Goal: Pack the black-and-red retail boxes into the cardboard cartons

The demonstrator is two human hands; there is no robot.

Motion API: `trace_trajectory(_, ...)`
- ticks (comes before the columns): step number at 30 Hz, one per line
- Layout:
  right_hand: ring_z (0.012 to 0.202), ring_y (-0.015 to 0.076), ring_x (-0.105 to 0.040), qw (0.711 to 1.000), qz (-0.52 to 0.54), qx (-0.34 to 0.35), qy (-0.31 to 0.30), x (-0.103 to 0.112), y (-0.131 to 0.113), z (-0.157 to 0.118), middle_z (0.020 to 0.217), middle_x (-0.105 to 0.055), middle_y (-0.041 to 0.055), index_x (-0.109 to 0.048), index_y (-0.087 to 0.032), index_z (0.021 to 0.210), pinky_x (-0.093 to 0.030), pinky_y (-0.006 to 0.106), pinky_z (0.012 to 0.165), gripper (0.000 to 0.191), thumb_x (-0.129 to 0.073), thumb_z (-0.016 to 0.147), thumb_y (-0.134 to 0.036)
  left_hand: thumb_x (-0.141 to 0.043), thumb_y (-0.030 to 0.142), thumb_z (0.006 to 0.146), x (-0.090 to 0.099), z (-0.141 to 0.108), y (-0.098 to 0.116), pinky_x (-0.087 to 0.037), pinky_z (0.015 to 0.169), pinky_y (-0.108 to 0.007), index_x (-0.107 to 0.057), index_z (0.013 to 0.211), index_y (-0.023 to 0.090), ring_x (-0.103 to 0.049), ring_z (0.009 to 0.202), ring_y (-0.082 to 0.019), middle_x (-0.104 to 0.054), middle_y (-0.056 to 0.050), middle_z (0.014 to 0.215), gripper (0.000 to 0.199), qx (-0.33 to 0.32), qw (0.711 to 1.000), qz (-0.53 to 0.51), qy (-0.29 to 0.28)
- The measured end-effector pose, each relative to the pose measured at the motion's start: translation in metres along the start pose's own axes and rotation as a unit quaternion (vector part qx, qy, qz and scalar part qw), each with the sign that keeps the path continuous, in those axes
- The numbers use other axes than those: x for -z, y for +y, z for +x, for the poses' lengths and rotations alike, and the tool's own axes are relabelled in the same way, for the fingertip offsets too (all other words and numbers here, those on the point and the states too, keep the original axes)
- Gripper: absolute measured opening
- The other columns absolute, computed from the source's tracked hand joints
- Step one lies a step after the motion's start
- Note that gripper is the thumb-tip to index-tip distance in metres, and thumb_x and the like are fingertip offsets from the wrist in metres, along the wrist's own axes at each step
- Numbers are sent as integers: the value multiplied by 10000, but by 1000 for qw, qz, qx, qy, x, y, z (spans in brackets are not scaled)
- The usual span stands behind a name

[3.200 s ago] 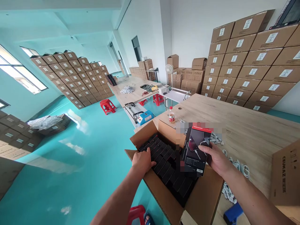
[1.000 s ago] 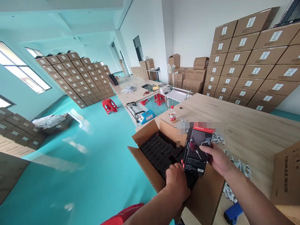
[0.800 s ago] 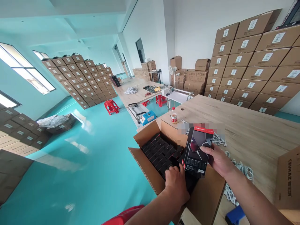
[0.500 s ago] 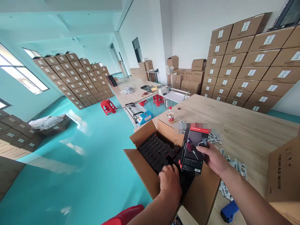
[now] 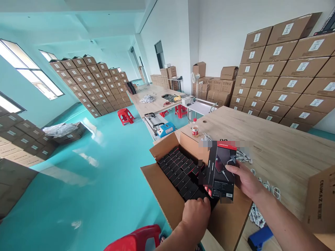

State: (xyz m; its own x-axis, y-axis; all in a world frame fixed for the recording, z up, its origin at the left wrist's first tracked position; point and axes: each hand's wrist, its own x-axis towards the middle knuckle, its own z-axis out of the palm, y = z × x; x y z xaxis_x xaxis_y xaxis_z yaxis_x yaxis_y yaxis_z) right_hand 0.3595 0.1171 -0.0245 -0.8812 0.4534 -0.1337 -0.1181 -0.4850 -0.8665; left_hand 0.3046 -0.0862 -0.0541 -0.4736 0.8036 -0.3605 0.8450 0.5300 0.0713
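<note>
My right hand (image 5: 247,177) holds a black retail box (image 5: 225,167) with a red top edge and a picture of a phone and cable on its front. Its thumb lies across that front, and the box is tilted above an open cardboard carton (image 5: 163,190). Rows of small black boxes (image 5: 179,172) fill much of the carton. My left hand (image 5: 196,214) is at the carton's near end, its fingers curled down against the black boxes. What those fingers grip is hidden.
Bundled white cables (image 5: 258,214) and a blue-and-black tool (image 5: 259,237) lie right of the carton. A bottle (image 5: 195,129) stands behind it on the wooden table (image 5: 277,146). A printed carton (image 5: 319,198) is at right, a red stool (image 5: 136,238) below.
My left hand has moved toward the near end of the carton, uncovering more black boxes. The right hand still holds the retail box. The view has shifted slightly left.
</note>
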Motion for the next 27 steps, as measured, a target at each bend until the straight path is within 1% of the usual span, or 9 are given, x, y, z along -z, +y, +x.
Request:
trace_trajectory(3, 949, 306, -742, 999, -7, -33, 4, 6, 5, -5, 978, -801, 39, -752, -262, 985, -595, 440, 878, 411, -887, 632, -423, -531, 72, 824, 6, -6, -10, -594, 691, -445, -671, 1044, 151, -733, 884, -354, -735, -167, 988, 272, -2, 999, -34, -18)
trace_trajectory(6, 931, 300, -746, 998, -5, -66, 16, 12, 10, -10, 951, -805, 36, -761, -256, 960, -599, 416, 849, 416, -896, 611, -437, -592, 83, 739, 8, -12, -17, -590, 729, -437, -683, 995, 159, -731, 899, -352, -738, -153, 1014, 282, 9, 997, -75, -16)
trace_trajectory(11, 962, 307, -741, 996, -2, -77, 35, 15, 13, -11, 936, -808, 26, -776, -261, 906, -604, 401, 828, 409, -918, 563, -432, -581, 103, 713, 2, -20, -14, -556, 761, -447, -702, 910, 167, -723, 921, -367, -749, -149, 1017, 241, 26, 986, -165, 13)
trace_trajectory(14, 1011, 320, -731, 997, 4, -62, 49, 13, 12, -12, 940, -809, 25, -782, -270, 906, -601, 428, 878, 403, -918, 559, -422, -629, 191, 727, 6, -21, -24, -527, 706, -347, -696, 826, 211, -720, 845, -281, -764, -63, 911, 121, 37, 969, -240, 47)
trace_trajectory(17, 1031, 329, -727, 997, 16, -46, 64, 13, 13, -16, 965, -809, 29, -783, -276, 935, -596, 457, 911, 415, -908, 568, -424, -561, 247, 844, 27, -15, -64, -489, 659, -250, -664, 855, 225, -679, 780, -170, -736, -2, 847, 106, 77, 945, -293, 121)
trace_trajectory(19, 1027, 333, -728, 996, 29, -38, 80, 14, 15, -19, 969, -810, 29, -781, -282, 957, -595, 472, 918, 431, -902, 570, -428, -484, 210, 898, 48, -5, -105, -481, 723, -249, -631, 863, 212, -656, 823, -156, -718, -17, 886, 151, 114, 934, -292, 174)
trace_trajectory(21, 1020, 335, -731, 994, 40, -35, 95, 15, 18, -21, 961, -810, 28, -780, -284, 958, -594, 482, 923, 439, -904, 561, -426, -479, 186, 908, 67, 8, -145, -464, 738, -277, -606, 856, 205, -639, 823, -170, -703, -30, 877, 138, 158, 929, -270, 198)
trace_trajectory(24, 1012, 338, -732, 993, 43, -33, 109, 17, 21, -21, 933, -809, 27, -782, -284, 922, -594, 486, 927, 429, -916, 535, -413, -578, 247, 903, 80, 27, -186, -444, 704, -312, -586, 792, 193, -617, 786, -193, -673, -31, 802, 123, 209, 934, -227, 180)
trace_trajectory(27, 1001, 335, -734, 991, 45, -31, 119, 18, 22, -20, 872, -806, 20, -783, -289, 906, -597, 477, 918, 420, -919, 530, -416, -664, 301, 872, 74, 41, -197, -448, 697, -327, -588, 751, 182, -603, 766, -195, -646, -20, 772, 185, 241, 941, -187, 147)
